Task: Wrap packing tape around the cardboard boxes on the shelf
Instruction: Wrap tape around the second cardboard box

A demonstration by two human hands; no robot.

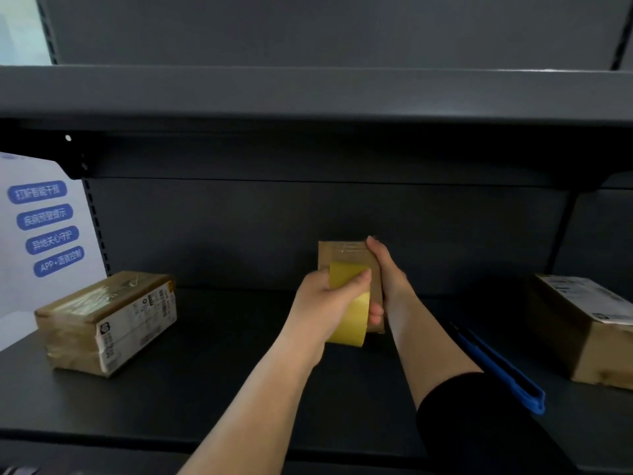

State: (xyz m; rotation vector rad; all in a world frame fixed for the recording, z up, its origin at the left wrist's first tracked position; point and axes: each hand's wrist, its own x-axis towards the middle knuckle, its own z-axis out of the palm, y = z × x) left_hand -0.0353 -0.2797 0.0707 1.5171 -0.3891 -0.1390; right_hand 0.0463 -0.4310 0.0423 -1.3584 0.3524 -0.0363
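Note:
A small brown cardboard box (346,252) stands on end at the middle of the dark shelf (212,371). My right hand (387,272) grips its right side, fingertips at the top corner. My left hand (323,303) holds a yellow roll of packing tape (349,303) flat against the box's front, thumb on top of the roll. The lower part of the box is hidden behind the roll and my hands. A taped box with labels (109,320) lies at the left. Another labelled box (589,327) lies at the right.
A blue-handled tool (503,368) lies on the shelf by my right forearm. A white sign with blue labels (44,228) stands at the far left. An upper shelf board (308,94) overhangs the work area.

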